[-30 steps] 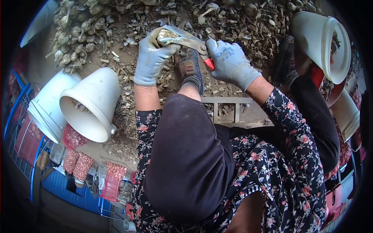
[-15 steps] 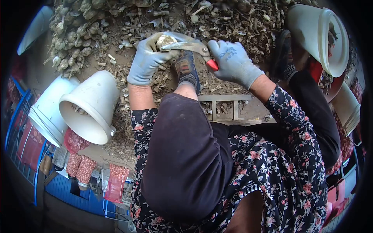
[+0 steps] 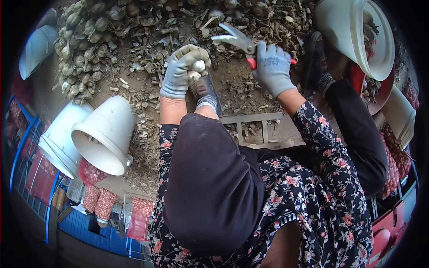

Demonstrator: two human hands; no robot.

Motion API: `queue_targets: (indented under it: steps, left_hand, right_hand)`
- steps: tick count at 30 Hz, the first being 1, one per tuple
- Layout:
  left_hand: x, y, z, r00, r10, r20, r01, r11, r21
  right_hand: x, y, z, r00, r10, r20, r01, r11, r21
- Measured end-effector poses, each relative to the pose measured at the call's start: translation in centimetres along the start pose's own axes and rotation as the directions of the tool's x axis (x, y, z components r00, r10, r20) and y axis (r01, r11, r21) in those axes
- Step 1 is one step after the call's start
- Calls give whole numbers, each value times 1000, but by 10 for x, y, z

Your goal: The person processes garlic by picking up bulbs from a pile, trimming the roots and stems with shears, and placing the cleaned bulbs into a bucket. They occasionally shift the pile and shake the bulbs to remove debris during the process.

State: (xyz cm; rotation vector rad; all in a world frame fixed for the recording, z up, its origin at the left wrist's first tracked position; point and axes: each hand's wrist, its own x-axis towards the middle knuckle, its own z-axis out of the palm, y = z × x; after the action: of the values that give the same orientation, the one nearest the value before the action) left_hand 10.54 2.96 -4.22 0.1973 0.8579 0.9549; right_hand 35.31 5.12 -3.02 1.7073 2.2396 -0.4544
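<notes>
My left hand (image 3: pixel 181 71), in a grey work glove, is closed around a garlic bulb (image 3: pixel 197 67); its pale side shows between the fingers, the rest is covered. My right hand (image 3: pixel 273 67), gloved too, grips the red handles of pruning shears (image 3: pixel 237 39). The blades are spread apart and point up and left, away from the bulb. Below the left hand is a shoe (image 3: pixel 208 91). A heap of garlic bulbs (image 3: pixel 85 58) with stalks lies to the left of that hand.
Dry garlic trimmings (image 3: pixel 250 20) cover the ground ahead. Two tipped white buckets (image 3: pixel 107 120) (image 3: pixel 60 143) lie at left, another large bucket (image 3: pixel 344 35) at upper right. A low wooden frame (image 3: pixel 252 118) is near my knee. Net bags of garlic (image 3: pixel 106 203) stand lower left.
The shears have moved away from the bulb, up and right, and their blades have opened. My left hand has turned, with the garlic still in its fingers. The view has shifted slightly.
</notes>
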Motion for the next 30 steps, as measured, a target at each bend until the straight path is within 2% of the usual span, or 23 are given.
queue_targets:
  steps: [1, 3, 4, 5, 7, 8, 9, 10, 11, 12, 13, 14, 15, 17, 19, 21, 24, 25, 26, 27, 28, 29, 30]
  left_hand:
    - [1, 0, 3, 1000, -1, 1, 1, 1000, 3]
    - [1, 5, 18, 995, -97, -22, 99, 962, 255]
    - [-1, 4, 27, 988, -134, -77, 151, 948, 281]
    - [-1, 6, 33, 987, -139, -76, 155, 947, 282]
    - [0, 8, 38, 959, -276, -61, 277, 877, 392]
    - [2, 8, 38, 938, -345, -38, 328, 846, 420]
    - [7, 5, 38, 938, -344, -39, 328, 847, 418]
    - [13, 2, 39, 938, -346, -35, 316, 807, 499]
    - [19, -2, 39, 936, -350, -29, 301, 758, 578]
    - [27, -7, 37, 962, -267, -58, 224, 651, 725]
    - [40, -16, 29, 995, 38, 94, -102, 396, 913]
    - [55, -19, 19, 971, 202, 132, -154, 98, 983]
    - [66, -17, 20, 917, 337, 211, -146, -210, 967]
    - [89, -6, 43, 875, 463, 142, 64, -401, 914]
    - [110, 3, 60, 924, 381, -15, 236, -540, 808]
    - [128, 7, 49, 950, 279, -139, 283, -582, 762]
    - [112, 22, 30, 937, 247, -246, 326, -375, 868]
    - [101, 14, -6, 924, 320, -209, 204, 49, 978]
    - [86, 19, -12, 924, 216, -317, 208, 412, 887]
    - [70, 22, -18, 921, 84, -380, 209, 717, 665]
    - [60, 14, -26, 945, 162, -284, 1, 868, 497]
    - [50, 5, -35, 942, 263, -207, -201, 940, 277]
    - [36, 6, -26, 953, 252, -169, -233, 965, 123]
  right_hand:
    - [9, 5, 4, 994, -31, -105, 30, 999, -12]
    - [33, 9, -2, 980, -118, -161, 108, 992, -69]
    - [45, 9, 0, 961, -168, -220, 151, 984, -92]
    - [55, 9, 1, 959, -198, -204, 177, 977, -118]
    - [69, 9, 0, 981, -191, -40, 186, 978, -97]
    - [70, 10, -1, 980, -193, -38, 189, 977, -96]
    - [69, 11, -6, 984, -157, 84, 155, 988, 26]
    - [68, 12, -9, 969, -135, 205, 107, 984, 143]
    - [65, 15, -8, 970, -137, 203, 109, 984, 142]
    - [60, 21, -6, 960, -98, 264, 65, 989, 132]
    - [57, 25, -10, 946, -59, 319, 23, 993, 117]
    - [50, 29, -14, 939, 22, 344, -78, 985, 151]
    - [42, 32, -15, 938, 27, 346, -83, 985, 150]
    - [28, 37, -10, 917, 158, 367, -278, 912, 303]
    - [17, 33, -6, 896, 175, 408, -348, 849, 398]
    - [14, 26, -7, 873, 155, 462, -371, 826, 425]
    - [11, 22, 9, 919, 111, 379, -304, 811, 499]
    - [9, 19, 8, 920, 90, 382, -286, 821, 495]
    - [9, 16, 4, 920, 84, 383, -283, 817, 502]
    - [12, 14, -2, 903, 18, 429, -257, 823, 506]
    - [13, 10, -7, 878, -51, 477, -230, 827, 512]
    - [12, 5, -8, 875, -64, 481, -224, 825, 518]
    - [11, 0, -10, 897, -121, 425, -149, 822, 549]
